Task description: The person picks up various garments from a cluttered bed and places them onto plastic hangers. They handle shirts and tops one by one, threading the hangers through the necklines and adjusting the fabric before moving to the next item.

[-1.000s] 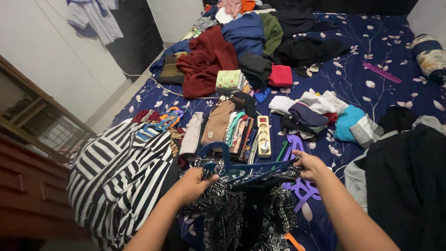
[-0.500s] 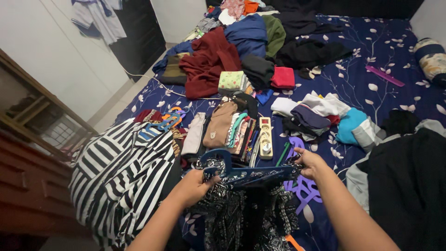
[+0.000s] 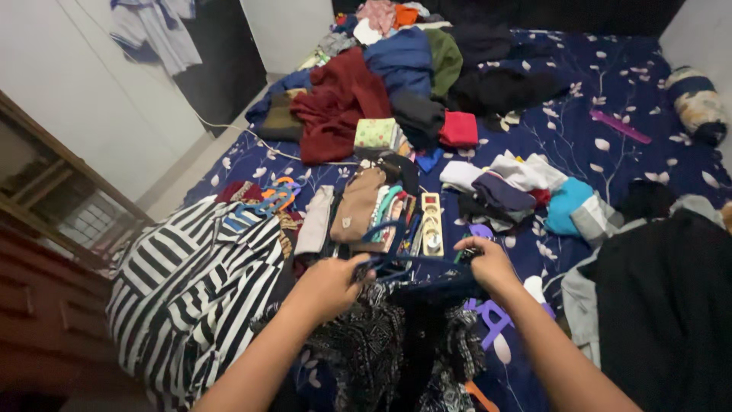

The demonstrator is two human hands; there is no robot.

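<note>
Head view: left hand (image 3: 329, 284) and right hand (image 3: 488, 263) grip a blue hanger (image 3: 396, 263).

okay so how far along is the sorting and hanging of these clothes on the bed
Done: a row of hung clothes lies flat mid-bed, with a few small folded stacks behind it. In hand: the left hand and right hand grip a blue hanger carrying a black patterned garment. Left: the loose heap at the far end and the black-and-white striped garment look unsorted, so roughly partway.
</note>
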